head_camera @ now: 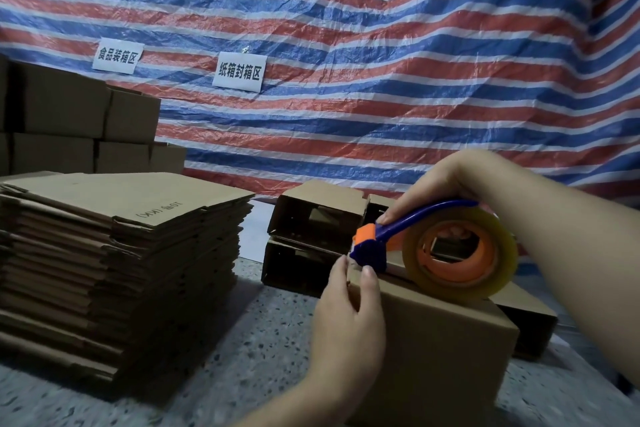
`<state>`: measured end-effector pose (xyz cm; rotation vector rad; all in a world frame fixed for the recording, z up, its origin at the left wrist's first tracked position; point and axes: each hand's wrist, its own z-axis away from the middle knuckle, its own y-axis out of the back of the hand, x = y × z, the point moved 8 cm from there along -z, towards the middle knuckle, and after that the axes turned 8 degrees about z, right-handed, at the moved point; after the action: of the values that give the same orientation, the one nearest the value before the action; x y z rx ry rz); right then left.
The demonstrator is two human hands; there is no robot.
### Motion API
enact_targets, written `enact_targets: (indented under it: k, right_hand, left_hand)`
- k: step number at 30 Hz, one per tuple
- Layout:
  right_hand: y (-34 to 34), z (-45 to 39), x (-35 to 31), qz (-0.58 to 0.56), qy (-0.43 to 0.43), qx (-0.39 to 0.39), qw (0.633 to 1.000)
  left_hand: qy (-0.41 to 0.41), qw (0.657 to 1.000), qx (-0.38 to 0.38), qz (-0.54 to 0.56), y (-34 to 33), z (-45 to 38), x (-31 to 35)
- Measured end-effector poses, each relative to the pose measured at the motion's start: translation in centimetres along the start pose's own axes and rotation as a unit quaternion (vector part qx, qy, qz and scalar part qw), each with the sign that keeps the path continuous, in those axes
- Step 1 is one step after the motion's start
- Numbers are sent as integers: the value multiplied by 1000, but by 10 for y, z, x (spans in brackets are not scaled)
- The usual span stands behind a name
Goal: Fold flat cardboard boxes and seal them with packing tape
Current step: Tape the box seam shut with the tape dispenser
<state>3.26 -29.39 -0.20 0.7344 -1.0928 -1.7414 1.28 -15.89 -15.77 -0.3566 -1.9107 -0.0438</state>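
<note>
A folded-up brown cardboard box [440, 350] stands on the speckled floor in front of me. My right hand [446, 180] grips a blue and orange tape dispenser [377, 239] carrying a roll of clear packing tape [460, 253], which rests on the box's top. The dispenser's cutter end sits at the box's near-left top edge. My left hand [349, 319] presses on that edge, thumb and forefinger on either side of the cutter, holding the box and the tape end.
A tall stack of flat cardboard boxes [121, 260] lies at the left. Assembled boxes [79, 121] are piled at the back left. Two open boxes [311, 239] lie stacked on their sides behind the dispenser. A striped tarp [381, 62] with two paper labels hangs behind.
</note>
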Motion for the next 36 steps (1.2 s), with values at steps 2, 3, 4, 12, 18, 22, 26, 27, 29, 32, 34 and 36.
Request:
enact_targets:
  k: [2, 3, 4, 12, 18, 22, 26, 27, 29, 32, 34, 36]
  right_hand:
    - [-1, -2, 1, 5, -3, -5, 1000]
    - [-1, -2, 1, 7, -3, -8, 1000]
    - [-2, -3, 1, 9, -3, -13, 1000]
    - [-3, -3, -2, 13, -2, -25, 1000]
    - [-6, -1, -7, 23, 5, -39, 999]
    - [-2, 1, -3, 16, -7, -15, 1000]
    - [3, 2, 1, 19, -22, -2, 1000]
    - [3, 3, 1, 26, -25, -2, 999]
    - [5, 4, 3, 34, -28, 4, 999]
    - [6, 5, 6, 29, -30, 6, 999]
    - [8, 7, 8, 30, -37, 8, 999]
    - [10, 9, 13, 39, -45, 6, 998]
  left_hand:
    - [-5, 1000, 6, -3, 3, -2, 0]
    - [-12, 1000, 9, 6, 5, -3, 1]
    - [-13, 1000, 11, 16, 5, -4, 2]
    - [-47, 998, 27, -17, 6, -2, 4]
    - [-54, 997, 37, -36, 7, -3, 3]
    - [-51, 998, 34, -32, 9, -3, 1]
    - [-55, 997, 31, -43, 10, -6, 0]
    - [-59, 997, 31, -49, 11, -7, 0]
    - [-75, 995, 30, -65, 13, -8, 2]
    - [-96, 991, 24, -86, 13, -9, 5]
    - [-102, 990, 20, -92, 13, -10, 6]
    - [-111, 989, 17, -95, 13, -10, 8]
